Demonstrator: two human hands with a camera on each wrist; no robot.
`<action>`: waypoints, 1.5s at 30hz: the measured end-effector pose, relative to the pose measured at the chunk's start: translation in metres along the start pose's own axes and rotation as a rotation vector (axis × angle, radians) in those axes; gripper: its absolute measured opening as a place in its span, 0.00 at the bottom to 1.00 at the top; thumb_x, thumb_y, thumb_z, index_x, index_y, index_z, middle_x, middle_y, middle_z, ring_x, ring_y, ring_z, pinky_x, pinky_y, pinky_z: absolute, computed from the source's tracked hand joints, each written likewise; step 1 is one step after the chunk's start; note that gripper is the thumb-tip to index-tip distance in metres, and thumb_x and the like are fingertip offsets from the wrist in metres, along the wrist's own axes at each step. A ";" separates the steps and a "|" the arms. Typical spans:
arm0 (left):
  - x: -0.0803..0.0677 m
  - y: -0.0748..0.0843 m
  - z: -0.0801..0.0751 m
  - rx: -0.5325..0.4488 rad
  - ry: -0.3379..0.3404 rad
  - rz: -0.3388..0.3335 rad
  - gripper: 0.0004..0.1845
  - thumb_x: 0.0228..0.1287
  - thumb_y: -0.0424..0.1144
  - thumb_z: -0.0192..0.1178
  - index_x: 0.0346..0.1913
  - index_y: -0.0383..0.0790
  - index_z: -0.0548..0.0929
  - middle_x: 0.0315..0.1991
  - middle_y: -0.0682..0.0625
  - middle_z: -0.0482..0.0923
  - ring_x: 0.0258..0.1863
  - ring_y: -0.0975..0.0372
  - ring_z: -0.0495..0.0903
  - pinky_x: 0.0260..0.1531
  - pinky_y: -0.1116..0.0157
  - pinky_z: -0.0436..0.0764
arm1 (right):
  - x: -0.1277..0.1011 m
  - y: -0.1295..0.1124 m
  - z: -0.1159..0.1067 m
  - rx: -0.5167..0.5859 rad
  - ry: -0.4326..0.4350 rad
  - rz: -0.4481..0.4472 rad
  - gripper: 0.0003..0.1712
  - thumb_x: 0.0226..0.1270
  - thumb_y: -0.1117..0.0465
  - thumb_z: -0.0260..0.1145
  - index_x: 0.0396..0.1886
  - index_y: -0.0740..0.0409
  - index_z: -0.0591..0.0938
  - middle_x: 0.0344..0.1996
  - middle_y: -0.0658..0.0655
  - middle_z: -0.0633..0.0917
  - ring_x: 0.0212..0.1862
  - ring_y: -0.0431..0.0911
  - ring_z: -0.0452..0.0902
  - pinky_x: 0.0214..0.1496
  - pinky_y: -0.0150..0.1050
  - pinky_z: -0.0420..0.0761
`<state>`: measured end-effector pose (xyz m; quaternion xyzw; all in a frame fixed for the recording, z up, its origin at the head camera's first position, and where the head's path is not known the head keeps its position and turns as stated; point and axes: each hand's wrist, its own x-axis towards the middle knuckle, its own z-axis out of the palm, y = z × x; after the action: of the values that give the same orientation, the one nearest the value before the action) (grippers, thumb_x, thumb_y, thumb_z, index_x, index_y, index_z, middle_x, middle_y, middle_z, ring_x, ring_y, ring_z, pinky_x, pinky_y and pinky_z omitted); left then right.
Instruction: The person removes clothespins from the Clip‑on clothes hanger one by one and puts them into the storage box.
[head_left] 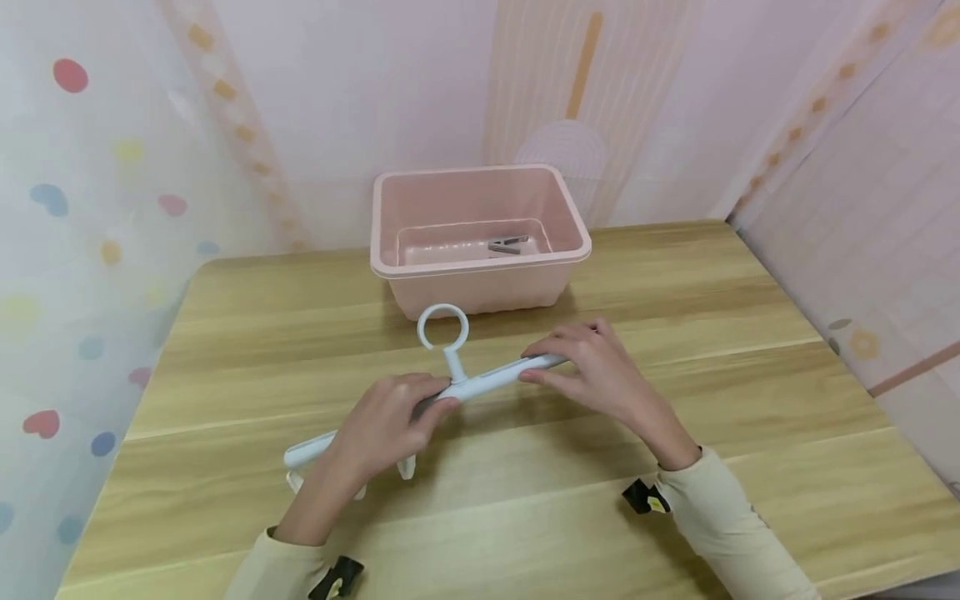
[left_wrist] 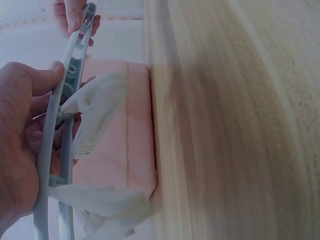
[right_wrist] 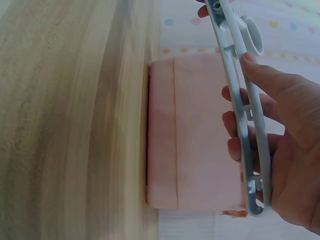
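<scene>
A pale blue plastic clip hanger (head_left: 487, 382) with a ring-shaped hook (head_left: 443, 327) is held above the table. The left hand (head_left: 386, 425) grips its bar just left of the hook, thumb on the near side. Around the right part of the bar, the thumb and fingers of the right hand (head_left: 592, 367) are closed. Two whitish clips hang under the left half; the left wrist view shows one clip (left_wrist: 100, 112) near the left fingers and another clip (left_wrist: 105, 205) farther out. In the right wrist view, the right half of the bar (right_wrist: 255, 135) shows small crosspieces between its two rails.
Behind the hanger, a pink plastic bin (head_left: 480, 287) stands on the wooden table (head_left: 675, 300) near the wall. Inside the bin lie grey clip-like pieces (head_left: 510, 243). Patterned sheets (head_left: 337, 108) line the back and sides.
</scene>
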<state>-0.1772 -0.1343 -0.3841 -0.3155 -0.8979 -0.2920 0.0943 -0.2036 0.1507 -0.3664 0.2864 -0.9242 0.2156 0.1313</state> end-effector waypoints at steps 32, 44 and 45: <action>-0.004 -0.006 -0.030 -0.151 0.387 -0.052 0.26 0.53 0.34 0.75 0.57 0.35 0.81 0.44 0.45 0.88 0.44 0.56 0.86 0.49 0.70 0.82 | -0.022 0.014 0.006 0.108 0.249 0.117 0.14 0.51 0.52 0.80 0.38 0.49 0.92 0.31 0.50 0.89 0.40 0.46 0.83 0.50 0.44 0.64; -0.036 -0.022 -0.052 -0.299 0.608 -0.339 0.23 0.63 0.32 0.68 0.60 0.35 0.78 0.49 0.64 0.79 0.50 0.72 0.78 0.50 0.79 0.76 | -0.031 0.017 0.004 0.174 0.300 0.173 0.13 0.53 0.55 0.80 0.39 0.51 0.91 0.33 0.51 0.90 0.40 0.46 0.82 0.53 0.42 0.63; -0.039 -0.021 -0.050 -0.320 0.601 -0.385 0.22 0.65 0.33 0.67 0.61 0.36 0.77 0.49 0.66 0.78 0.50 0.71 0.78 0.50 0.80 0.76 | -0.032 0.017 0.004 0.177 0.301 0.182 0.13 0.53 0.55 0.80 0.39 0.50 0.91 0.33 0.51 0.90 0.40 0.46 0.81 0.53 0.42 0.62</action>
<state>-0.1606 -0.1965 -0.3668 -0.0527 -0.8162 -0.5201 0.2461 -0.1886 0.1764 -0.3867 0.1766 -0.8938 0.3472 0.2222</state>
